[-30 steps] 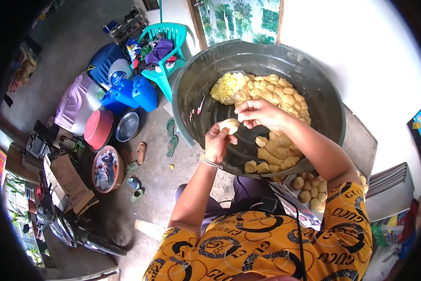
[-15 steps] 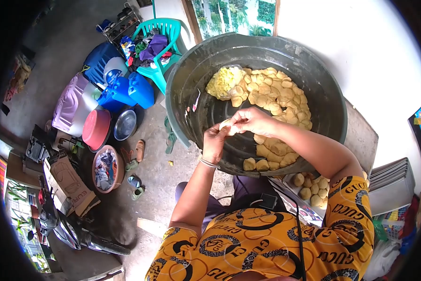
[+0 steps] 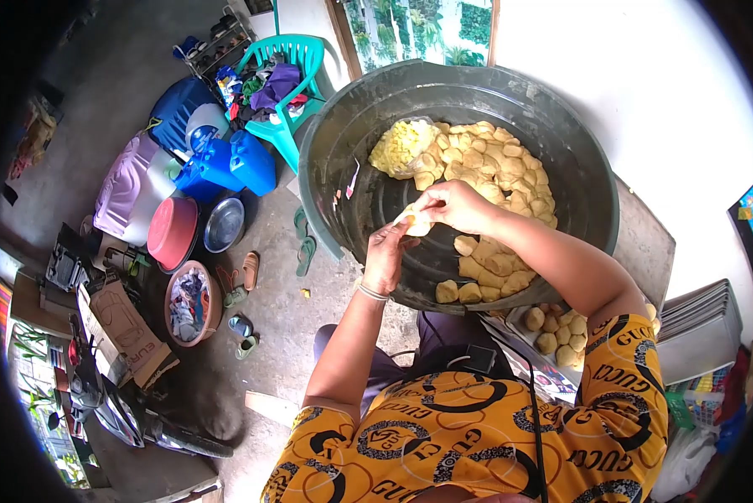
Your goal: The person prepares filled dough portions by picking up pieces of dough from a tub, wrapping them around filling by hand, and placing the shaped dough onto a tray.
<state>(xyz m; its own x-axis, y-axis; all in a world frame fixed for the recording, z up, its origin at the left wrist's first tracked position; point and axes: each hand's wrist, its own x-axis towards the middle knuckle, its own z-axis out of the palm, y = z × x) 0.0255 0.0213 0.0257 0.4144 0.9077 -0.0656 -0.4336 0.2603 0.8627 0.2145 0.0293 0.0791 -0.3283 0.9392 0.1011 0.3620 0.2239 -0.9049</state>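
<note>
Over the big dark round tub [image 3: 326, 210], my left hand [image 3: 385, 253] and my right hand [image 3: 458, 208] hold a small piece of pale dough [image 3: 416, 223] between their fingertips. My left fingers support its lower left side, while my right fingers pinch its upper right edge. Inside the tub, many flattened dough pieces [image 3: 510, 172] lie crowded along the far and right sides. A heap of yellow crumbly filling [image 3: 401, 147] in clear plastic sits at their left end. More dough pieces [image 3: 469, 293] rest near the tub's front edge.
Round dough balls [image 3: 566, 339] lie in a tray below the tub's right front. Left of the tub are a green chair [image 3: 291, 134] piled with clothes, blue jugs [image 3: 251, 163], a red basin [image 3: 173, 232] and a laundry basin [image 3: 209, 323]. Slippers [image 3: 306, 256] lie on the floor.
The dough piece now shows more, opened wider and flatter between my fingertips. My right hand has shifted slightly up and my fingers have spread a little apart.
</note>
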